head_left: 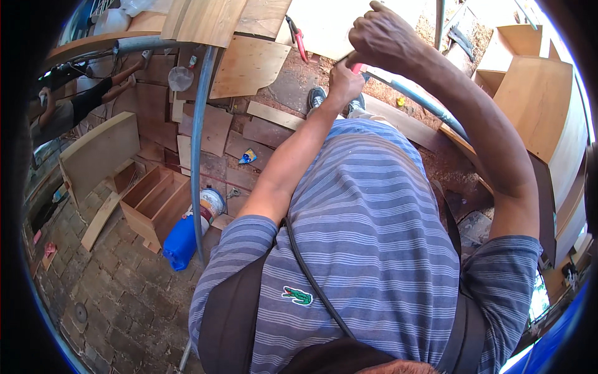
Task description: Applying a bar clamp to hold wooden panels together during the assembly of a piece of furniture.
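Note:
My left hand (346, 84) is closed round a tool with a red handle (356, 68); its working end does not show, so I cannot tell its kind. Just above and to the right, my right hand (385, 38) is curled shut, close to the red handle. Whatever its fingers hold is hidden. Left of both hands, pliers with red grips (300, 45) lie beside a bright white surface (321, 25). Wooden boards (249, 65) lie farther left. Below my hands are my shoes (316, 98) on the littered ground.
Grey metal pipes (200, 137) stand left and slant right (430, 107). A wooden drawer box (156, 199), blue jug (180, 243) and white bucket (213, 202) are at left. Wooden cabinets (532, 106) stand right. Another person's arms (115, 90) reach in at far left.

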`<control>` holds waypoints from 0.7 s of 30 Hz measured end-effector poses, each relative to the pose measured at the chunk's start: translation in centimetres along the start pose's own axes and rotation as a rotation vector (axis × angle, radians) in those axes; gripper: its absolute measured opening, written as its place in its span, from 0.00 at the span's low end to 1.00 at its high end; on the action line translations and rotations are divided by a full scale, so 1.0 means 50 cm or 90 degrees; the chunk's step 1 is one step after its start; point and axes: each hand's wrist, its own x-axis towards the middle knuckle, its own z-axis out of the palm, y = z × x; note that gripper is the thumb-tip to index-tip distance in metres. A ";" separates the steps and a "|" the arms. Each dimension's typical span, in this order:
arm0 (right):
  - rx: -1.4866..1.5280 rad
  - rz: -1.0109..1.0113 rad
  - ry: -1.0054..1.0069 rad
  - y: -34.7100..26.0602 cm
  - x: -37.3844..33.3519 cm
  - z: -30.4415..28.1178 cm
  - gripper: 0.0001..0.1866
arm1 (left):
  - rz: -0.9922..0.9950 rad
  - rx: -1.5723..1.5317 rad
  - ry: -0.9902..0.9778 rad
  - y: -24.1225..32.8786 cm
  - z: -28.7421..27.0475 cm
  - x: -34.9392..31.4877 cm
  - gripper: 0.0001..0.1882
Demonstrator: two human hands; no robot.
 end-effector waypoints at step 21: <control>0.482 0.534 0.320 0.056 -0.002 0.098 0.34 | 0.001 -0.013 -0.013 -0.026 0.001 0.011 0.09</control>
